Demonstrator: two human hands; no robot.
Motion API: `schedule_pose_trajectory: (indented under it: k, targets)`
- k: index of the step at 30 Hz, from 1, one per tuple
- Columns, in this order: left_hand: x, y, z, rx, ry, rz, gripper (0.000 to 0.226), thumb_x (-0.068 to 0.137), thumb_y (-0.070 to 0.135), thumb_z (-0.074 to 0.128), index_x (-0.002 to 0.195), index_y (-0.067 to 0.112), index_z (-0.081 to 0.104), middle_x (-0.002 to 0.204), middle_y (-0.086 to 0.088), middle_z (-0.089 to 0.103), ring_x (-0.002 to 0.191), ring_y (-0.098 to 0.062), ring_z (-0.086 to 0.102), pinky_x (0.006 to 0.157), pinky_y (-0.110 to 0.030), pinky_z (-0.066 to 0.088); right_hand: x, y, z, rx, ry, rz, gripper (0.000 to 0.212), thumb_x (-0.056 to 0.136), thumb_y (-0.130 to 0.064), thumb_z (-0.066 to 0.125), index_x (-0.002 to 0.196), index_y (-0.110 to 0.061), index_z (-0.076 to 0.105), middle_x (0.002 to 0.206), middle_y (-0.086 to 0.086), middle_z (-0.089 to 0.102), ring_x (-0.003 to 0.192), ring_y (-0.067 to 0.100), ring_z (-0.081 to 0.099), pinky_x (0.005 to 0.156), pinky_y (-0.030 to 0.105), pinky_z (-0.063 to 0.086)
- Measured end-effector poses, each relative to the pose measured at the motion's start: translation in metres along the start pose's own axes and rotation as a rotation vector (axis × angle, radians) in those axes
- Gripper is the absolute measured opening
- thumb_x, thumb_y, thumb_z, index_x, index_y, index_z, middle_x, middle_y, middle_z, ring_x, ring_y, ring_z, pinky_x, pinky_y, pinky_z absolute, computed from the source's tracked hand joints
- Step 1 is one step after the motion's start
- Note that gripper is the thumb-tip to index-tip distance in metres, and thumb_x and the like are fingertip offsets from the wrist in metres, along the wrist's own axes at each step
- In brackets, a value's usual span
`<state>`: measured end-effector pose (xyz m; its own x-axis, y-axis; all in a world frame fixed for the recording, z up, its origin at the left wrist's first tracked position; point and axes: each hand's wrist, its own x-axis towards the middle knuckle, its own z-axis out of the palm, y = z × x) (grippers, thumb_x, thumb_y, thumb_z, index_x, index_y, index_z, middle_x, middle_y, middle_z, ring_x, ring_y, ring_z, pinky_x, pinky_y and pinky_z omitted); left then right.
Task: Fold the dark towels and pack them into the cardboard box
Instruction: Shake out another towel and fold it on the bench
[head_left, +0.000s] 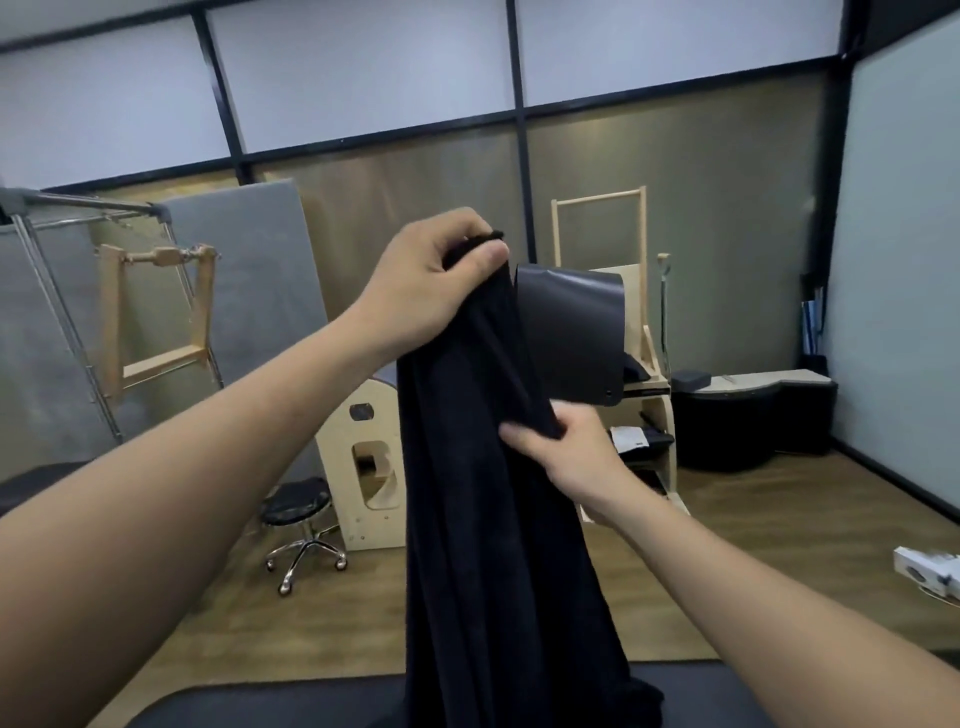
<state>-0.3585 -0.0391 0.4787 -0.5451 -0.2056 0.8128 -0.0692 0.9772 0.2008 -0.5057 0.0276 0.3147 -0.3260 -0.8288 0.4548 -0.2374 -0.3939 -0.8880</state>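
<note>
A dark towel (483, 519) hangs lengthwise in front of me, bunched into vertical folds, its lower end reaching the black padded surface (260, 706) at the bottom. My left hand (431, 280) is raised and pinches the towel's top corner between thumb and fingers. My right hand (566, 447) is lower and grips the towel's right edge about a third of the way down. No cardboard box is in view.
A black rolling stool (298, 506) and a pale wooden barrel-shaped unit (363, 457) stand on the wood floor behind the towel. A wooden chair frame with a dark pad (576, 322) is at centre right. A metal rack (78, 291) stands left; a white box (930, 569) lies far right.
</note>
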Motion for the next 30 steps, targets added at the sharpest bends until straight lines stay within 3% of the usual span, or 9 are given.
schedule_pose_trajectory:
  k: [3, 6, 10, 13, 16, 19, 23, 26, 30]
  targets:
    - [0.013, 0.023, -0.006, -0.246, 0.106, -0.007, 0.020, 0.098, 0.022, 0.058, 0.079, 0.026, 0.055, 0.069, 0.014, 0.052, 0.067, -0.002, 0.046, 0.065, -0.021, 0.039, -0.013, 0.052, -0.013, -0.134, -0.027, 0.209, 0.007, 0.085, -0.026, 0.076, 0.091, -0.030, 0.075, 0.094, -0.010, 0.077, 0.092, 0.010, 0.071, 0.089, 0.037, 0.057]
    - [0.031, 0.031, -0.024, -0.335, 0.235, 0.024, 0.023, 0.099, 0.022, 0.057, 0.078, 0.026, 0.054, 0.069, 0.012, 0.048, 0.066, -0.004, 0.043, 0.062, -0.023, 0.036, -0.031, 0.093, -0.027, -0.340, -0.048, 0.306, 0.015, 0.088, -0.027, 0.073, 0.085, -0.040, 0.066, 0.096, -0.009, 0.073, 0.091, 0.008, 0.067, 0.081, 0.025, 0.054]
    - [0.023, -0.026, -0.040, 0.016, 0.265, -0.137, 0.025, 0.090, 0.044, 0.057, 0.074, 0.025, 0.054, 0.068, 0.009, 0.049, 0.069, -0.008, 0.044, 0.068, -0.029, 0.037, -0.018, 0.101, -0.065, -0.540, 0.136, 0.326, 0.013, 0.090, -0.017, 0.066, 0.077, -0.020, 0.064, 0.080, 0.001, 0.069, 0.083, 0.024, 0.065, 0.071, 0.035, 0.048]
    - [-0.006, -0.052, -0.025, 0.139, 0.088, -0.277, 0.043, 0.073, 0.062, 0.065, 0.080, 0.020, 0.060, 0.073, 0.010, 0.060, 0.070, -0.007, 0.054, 0.071, -0.029, 0.044, 0.009, 0.048, -0.065, -0.530, 0.245, 0.092, 0.013, 0.085, -0.010, 0.065, 0.077, -0.020, 0.065, 0.073, -0.004, 0.067, 0.074, 0.017, 0.061, 0.063, 0.026, 0.044]
    - [-0.025, -0.030, 0.017, 0.158, -0.334, -0.252, 0.052, 0.063, 0.063, 0.082, 0.101, 0.031, 0.066, 0.087, 0.021, 0.064, 0.082, 0.008, 0.059, 0.080, -0.020, 0.047, 0.033, -0.022, -0.036, -0.535, 0.171, -0.174, 0.014, 0.075, -0.014, 0.071, 0.072, -0.027, 0.068, 0.065, -0.006, 0.064, 0.062, 0.005, 0.054, 0.059, 0.019, 0.041]
    - [-0.029, -0.025, 0.046, 0.256, -0.528, -0.221, 0.058, 0.055, 0.069, 0.079, 0.097, 0.030, 0.070, 0.083, 0.011, 0.069, 0.078, -0.006, 0.063, 0.074, -0.032, 0.050, 0.042, -0.057, -0.022, -0.534, 0.165, -0.242, 0.014, 0.069, -0.012, 0.072, 0.068, -0.025, 0.067, 0.057, -0.004, 0.059, 0.055, 0.007, 0.047, 0.054, 0.022, 0.039]
    - [-0.015, -0.038, 0.035, 0.278, -0.453, -0.261, 0.011, 0.072, 0.030, 0.081, 0.072, 0.024, 0.072, 0.067, 0.002, 0.067, 0.067, -0.018, 0.063, 0.069, -0.037, 0.054, 0.022, -0.054, -0.033, -0.467, -0.014, -0.187, 0.026, 0.074, -0.022, 0.082, 0.086, -0.026, 0.059, 0.072, -0.007, 0.063, 0.062, 0.005, 0.053, 0.063, 0.020, 0.045]
    - [0.006, -0.034, 0.023, 0.235, -0.314, -0.242, 0.016, 0.065, 0.023, 0.063, 0.071, 0.036, 0.072, 0.076, -0.001, 0.073, 0.079, -0.023, 0.068, 0.077, -0.038, 0.057, 0.001, -0.029, -0.043, -0.409, -0.169, -0.119, 0.032, 0.078, -0.020, 0.080, 0.095, -0.030, 0.055, 0.088, -0.010, 0.064, 0.081, 0.008, 0.064, 0.080, 0.028, 0.052]
    - [0.035, -0.036, 0.009, 0.222, -0.084, -0.260, 0.031, 0.058, 0.021, 0.047, 0.074, 0.029, 0.072, 0.077, -0.006, 0.074, 0.081, -0.025, 0.069, 0.076, -0.037, 0.058, -0.031, 0.015, -0.037, -0.448, -0.212, -0.080, 0.034, 0.080, -0.022, 0.075, 0.104, -0.041, 0.061, 0.106, -0.017, 0.063, 0.100, 0.000, 0.061, 0.088, 0.027, 0.051]
